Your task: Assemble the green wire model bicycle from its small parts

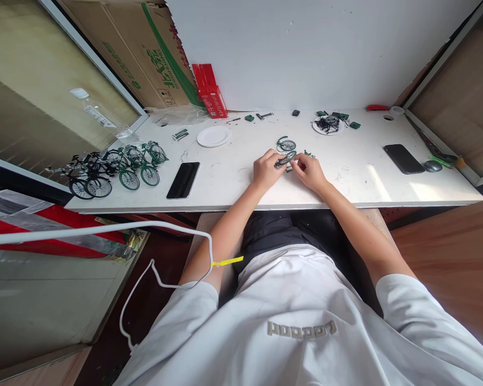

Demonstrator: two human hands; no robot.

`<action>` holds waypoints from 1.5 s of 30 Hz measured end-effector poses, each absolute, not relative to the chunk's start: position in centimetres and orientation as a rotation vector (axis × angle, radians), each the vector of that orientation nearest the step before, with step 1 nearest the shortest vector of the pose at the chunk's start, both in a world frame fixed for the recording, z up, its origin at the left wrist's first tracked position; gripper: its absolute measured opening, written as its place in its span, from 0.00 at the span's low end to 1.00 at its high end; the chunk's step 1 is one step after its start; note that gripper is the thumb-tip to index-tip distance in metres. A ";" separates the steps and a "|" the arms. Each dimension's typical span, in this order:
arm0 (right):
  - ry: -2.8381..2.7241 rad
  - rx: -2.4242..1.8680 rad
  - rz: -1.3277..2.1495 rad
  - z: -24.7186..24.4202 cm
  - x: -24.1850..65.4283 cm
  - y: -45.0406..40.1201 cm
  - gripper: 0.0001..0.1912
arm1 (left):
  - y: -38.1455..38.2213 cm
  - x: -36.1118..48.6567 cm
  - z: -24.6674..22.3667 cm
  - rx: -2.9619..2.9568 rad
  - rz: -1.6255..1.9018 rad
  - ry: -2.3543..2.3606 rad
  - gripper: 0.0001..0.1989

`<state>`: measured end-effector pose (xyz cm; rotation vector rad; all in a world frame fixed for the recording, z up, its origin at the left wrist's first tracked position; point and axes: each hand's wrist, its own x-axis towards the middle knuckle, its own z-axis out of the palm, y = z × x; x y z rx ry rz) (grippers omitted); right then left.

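Note:
My left hand (268, 169) is closed on a small spoked wheel part (286, 159) over the white table, near its front edge. Touching the right side of that part, my right hand (309, 170) has its fingertips pinched together. Just behind the hands lies another dark wheel (286, 145) with a curved green piece. Small green bits (309, 154) show behind my right fingers. Several miniature bicycles, black and green (129, 179), stand in a cluster at the left of the table.
Phones lie left (183, 180) and right (403, 158). Behind are a white plate (213, 136), a plate of black parts (328, 125) and a red box (213, 96). A clear bottle (100, 117) rises behind the bicycles. A white cable (104, 229) crosses the lower left.

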<state>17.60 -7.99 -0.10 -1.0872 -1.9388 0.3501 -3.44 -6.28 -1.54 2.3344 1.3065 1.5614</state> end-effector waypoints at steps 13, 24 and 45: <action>-1.941 -1.118 0.355 0.0 17.6 -8.2 0.24 | -6.3 -3.3 -1.3 2.268 1.571 1.292 0.02; -1.937 -1.141 0.337 0.0 17.6 -8.3 0.25 | -6.5 -3.2 -1.3 2.290 1.539 1.290 0.02; -1.974 -1.156 0.314 0.0 17.6 -8.3 0.20 | -6.2 -3.1 -1.5 2.255 1.531 1.239 0.03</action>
